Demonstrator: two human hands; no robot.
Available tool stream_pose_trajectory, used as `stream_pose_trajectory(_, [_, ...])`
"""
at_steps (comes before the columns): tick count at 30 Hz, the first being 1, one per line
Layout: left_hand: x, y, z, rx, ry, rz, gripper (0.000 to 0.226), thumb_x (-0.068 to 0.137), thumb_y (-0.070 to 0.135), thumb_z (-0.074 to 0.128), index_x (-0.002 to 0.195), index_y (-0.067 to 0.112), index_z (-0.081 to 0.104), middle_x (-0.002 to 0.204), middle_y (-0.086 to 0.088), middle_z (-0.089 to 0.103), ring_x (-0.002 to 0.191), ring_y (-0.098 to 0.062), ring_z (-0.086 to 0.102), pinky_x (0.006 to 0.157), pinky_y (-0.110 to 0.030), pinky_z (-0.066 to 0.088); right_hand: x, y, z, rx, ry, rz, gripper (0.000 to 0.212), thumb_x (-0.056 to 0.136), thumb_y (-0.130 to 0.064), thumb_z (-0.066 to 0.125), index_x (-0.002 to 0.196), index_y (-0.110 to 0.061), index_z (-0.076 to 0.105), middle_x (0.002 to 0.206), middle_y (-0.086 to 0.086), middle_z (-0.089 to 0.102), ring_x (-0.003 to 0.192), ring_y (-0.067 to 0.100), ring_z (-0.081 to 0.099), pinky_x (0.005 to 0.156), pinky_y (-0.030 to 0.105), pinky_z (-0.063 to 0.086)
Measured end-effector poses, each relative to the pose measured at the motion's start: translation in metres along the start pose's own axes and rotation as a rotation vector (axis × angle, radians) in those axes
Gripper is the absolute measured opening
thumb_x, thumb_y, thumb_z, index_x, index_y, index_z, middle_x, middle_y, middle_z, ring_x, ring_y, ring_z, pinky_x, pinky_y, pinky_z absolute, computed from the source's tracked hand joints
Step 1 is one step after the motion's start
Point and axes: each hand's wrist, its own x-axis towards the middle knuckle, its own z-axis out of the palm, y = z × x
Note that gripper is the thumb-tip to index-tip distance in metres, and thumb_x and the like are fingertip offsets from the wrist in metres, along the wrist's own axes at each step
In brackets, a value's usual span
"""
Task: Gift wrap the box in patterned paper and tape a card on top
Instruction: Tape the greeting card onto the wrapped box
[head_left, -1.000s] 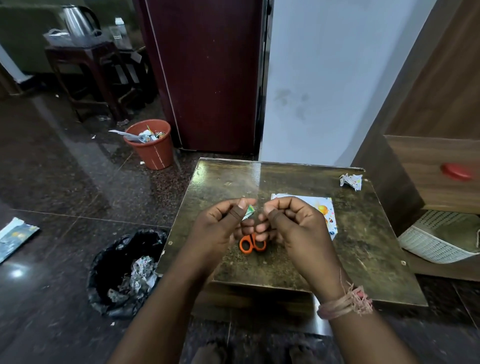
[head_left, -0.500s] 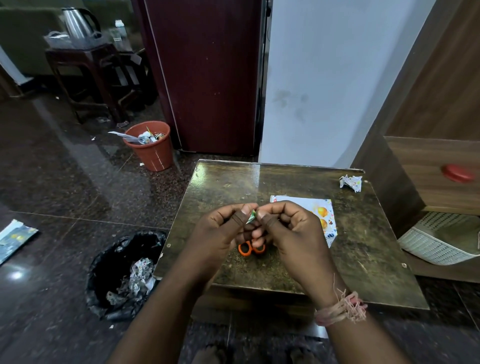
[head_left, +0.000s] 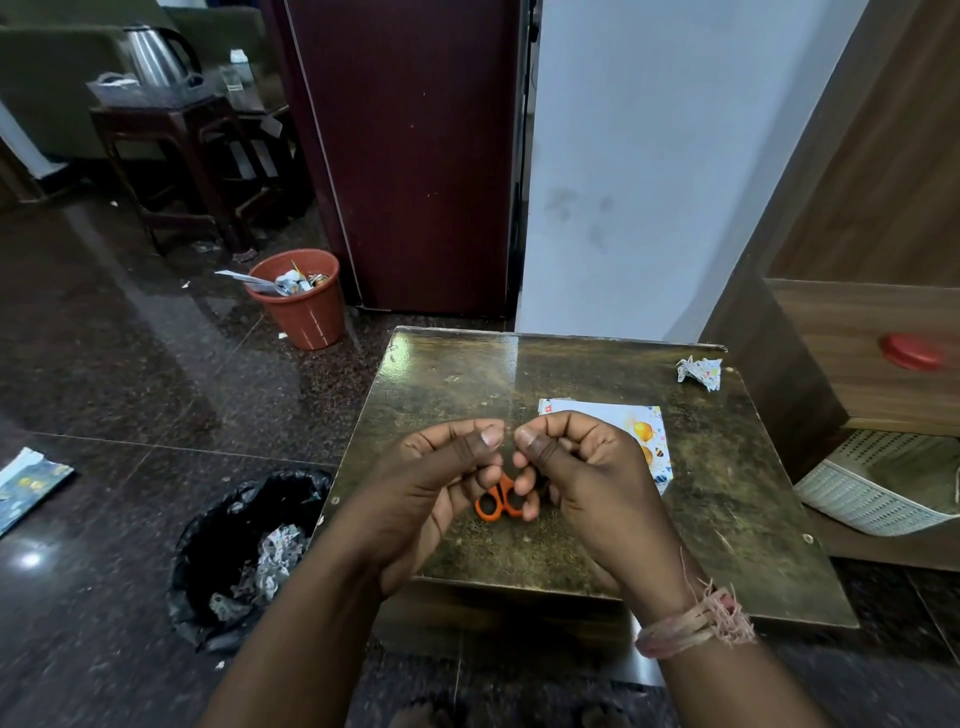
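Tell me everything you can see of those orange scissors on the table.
Only the orange scissors handles show: two rounded loops of what looks like plastic, lying flat on the worn tabletop near its front middle. The blades are hidden behind the person's hands, which are raised over them. Whether the fingers touch the scissors cannot be told. They lie beside a patterned paper sheet.

The small table (head_left: 727, 499) has a worn, mottled top with a dull sheen toward its far edge. Printed paper (head_left: 652, 426) lies flat on it, with a crumpled paper scrap (head_left: 700, 371) at the far right corner. The scissors (head_left: 493, 506) have glossy orange plastic handles. The dark stone floor (head_left: 130, 374) is polished. A steel kettle (head_left: 153, 54) shines.
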Motion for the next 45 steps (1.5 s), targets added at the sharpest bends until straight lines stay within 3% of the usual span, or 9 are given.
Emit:
stream_pose_trajectory(3, [0.002, 0.0, -0.009, 0.055, 0.039, -0.024, 0.047, 0.078, 0.013, 0.077, 0.118, -0.008, 0.066, 0.093, -0.018, 0.063, 0.07, -0.012, 0.06, 0.064, -0.017, 0.054, -0.001, -0.004, -0.002, -0.005, -0.003, -0.004, 0.009, 0.096, -0.005, 0.064, 0.088, -0.001, 0.067, 0.067, 0.016, 0.065, 0.052, 0.029, 0.054, 0.048, 0.032, 0.048])
stream_pose_trajectory(6, [-0.001, 0.003, -0.007, 0.181, 0.034, -0.056, 0.037, 0.076, 0.019, 0.078, 0.106, -0.001, 0.068, 0.077, -0.009, 0.066, 0.061, -0.011, 0.057, 0.054, -0.018, 0.05, -0.002, -0.004, -0.002, -0.045, 0.0, -0.028, 0.01, 0.097, -0.004, 0.063, 0.087, -0.003, 0.066, 0.065, 0.016, 0.065, 0.048, 0.026, 0.055, 0.048, 0.029, 0.048])
stream_pose_trajectory(11, [-0.004, 0.005, -0.005, 0.402, -0.049, -0.062, 0.041, 0.083, 0.038, 0.072, 0.099, 0.001, 0.068, 0.083, -0.013, 0.07, 0.064, -0.019, 0.061, 0.054, -0.028, 0.051, -0.003, -0.006, 0.001, -0.059, 0.003, -0.076, 0.012, 0.098, 0.0, 0.059, 0.087, -0.001, 0.063, 0.063, 0.016, 0.063, 0.049, 0.026, 0.054, 0.05, 0.031, 0.048])
stream_pose_trajectory(16, [-0.004, 0.005, -0.012, 0.436, -0.091, 0.028, 0.015, 0.092, 0.025, 0.072, 0.099, 0.012, 0.072, 0.088, -0.013, 0.069, 0.078, -0.022, 0.063, 0.066, -0.035, 0.053, -0.004, -0.003, 0.002, -0.134, -0.013, -0.092, 0.017, 0.101, -0.004, 0.057, 0.085, -0.003, 0.062, 0.062, 0.015, 0.062, 0.048, 0.026, 0.052, 0.05, 0.032, 0.046])
stream_pose_trajectory(22, [-0.003, 0.005, -0.012, 0.576, -0.017, 0.09, 0.027, 0.097, 0.02, 0.067, 0.085, -0.004, 0.065, 0.074, -0.014, 0.065, 0.069, -0.019, 0.062, 0.061, -0.031, 0.052, -0.005, -0.006, 0.004, -0.128, 0.003, -0.109, 0.018, 0.102, -0.003, 0.055, 0.084, 0.0, 0.059, 0.062, 0.014, 0.06, 0.048, 0.027, 0.051, 0.05, 0.033, 0.046])
stream_pose_trajectory(29, [-0.004, 0.008, -0.022, 0.399, -0.045, 0.003, 0.018, 0.095, 0.015, 0.068, 0.101, 0.001, 0.077, 0.098, -0.02, 0.074, 0.086, -0.023, 0.064, 0.07, -0.031, 0.05, -0.008, -0.004, 0.009, -0.181, 0.097, -0.091, 0.008, 0.097, -0.009, 0.065, 0.09, -0.008, 0.067, 0.066, 0.017, 0.066, 0.051, 0.028, 0.057, 0.049, 0.037, 0.051])
stream_pose_trajectory(34, [-0.001, 0.009, -0.037, 0.326, 0.146, -0.089, 0.021, 0.093, 0.013, 0.071, 0.103, -0.004, 0.075, 0.092, -0.014, 0.075, 0.081, -0.021, 0.062, 0.062, -0.022, 0.052, -0.018, 0.017, 0.021, -0.764, 0.13, -0.225, 0.019, 0.098, -0.033, 0.065, 0.081, -0.025, 0.069, 0.064, -0.01, 0.066, 0.058, 0.008, 0.061, 0.058, 0.027, 0.049])
stream_pose_trajectory(39, [0.0, 0.01, -0.043, 0.316, 0.21, -0.123, 0.019, 0.092, 0.011, 0.07, 0.101, -0.005, 0.076, 0.088, -0.01, 0.074, 0.077, -0.017, 0.063, 0.063, -0.023, 0.052, -0.025, 0.03, 0.037, -1.227, 0.109, -0.147, 0.025, 0.103, -0.04, 0.049, 0.098, -0.019, 0.063, 0.094, 0.004, 0.07, 0.088, 0.026, 0.066, 0.066, 0.031, 0.033])
stream_pose_trajectory(45, [0.002, 0.008, -0.037, 0.14, 0.172, -0.142, 0.027, 0.094, 0.012, 0.067, 0.107, -0.011, 0.071, 0.086, -0.01, 0.068, 0.075, -0.018, 0.06, 0.066, -0.027, 0.053, -0.028, 0.022, 0.051, -1.357, 0.144, -0.008, 0.012, 0.102, -0.025, 0.05, 0.106, -0.018, 0.059, 0.105, 0.004, 0.07, 0.098, 0.025, 0.067, 0.068, 0.03, 0.039])
